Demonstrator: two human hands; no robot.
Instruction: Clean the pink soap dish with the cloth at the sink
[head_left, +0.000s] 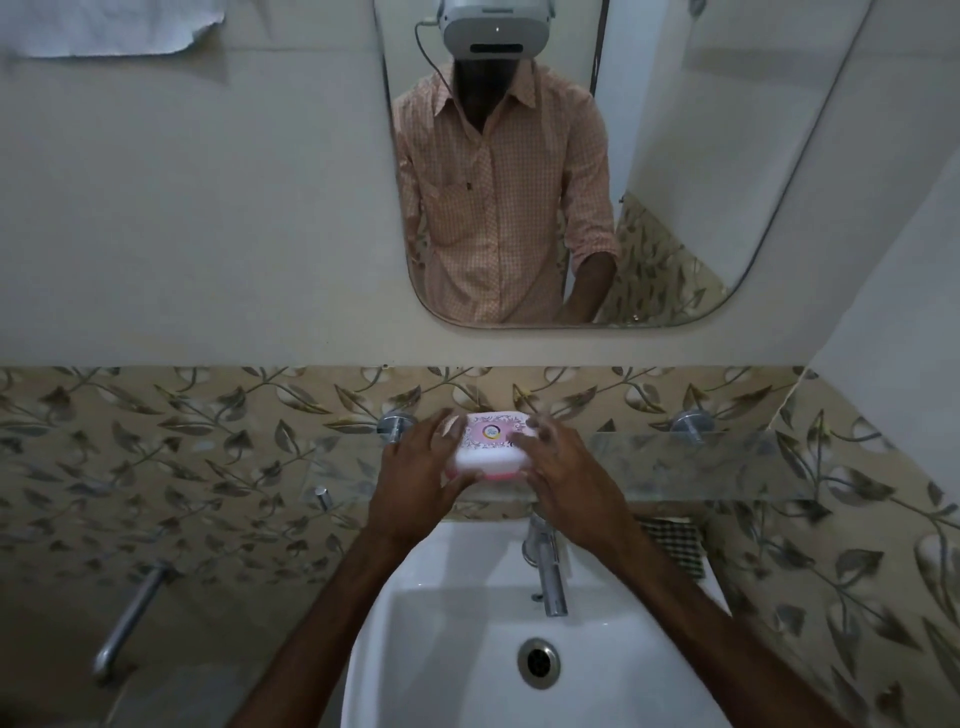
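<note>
Two hands hold the pink soap dish (488, 447) between them, above the glass shelf (675, 462); the left hand (415, 467) wraps its grip around the left end, fingers curled on the lid; the right hand (561, 467) pinches the right end, fingers spread over the top; below both grips lies the white sink (447, 649) with its tap (545, 571); a checked cloth (675, 545) rests on the sink's rim, under the right forearm's side.

Light is dim and flat, with a greenish-grey cast. The white ceramic sink (467, 649) is the brightest area, faintly shaded beneath its chrome tap (545, 571). Fingertips look motion-blurred. Wide-angle distortion bends the rounded wall mirror (675, 156) and frame edges; corners fall dark and soft.
</note>
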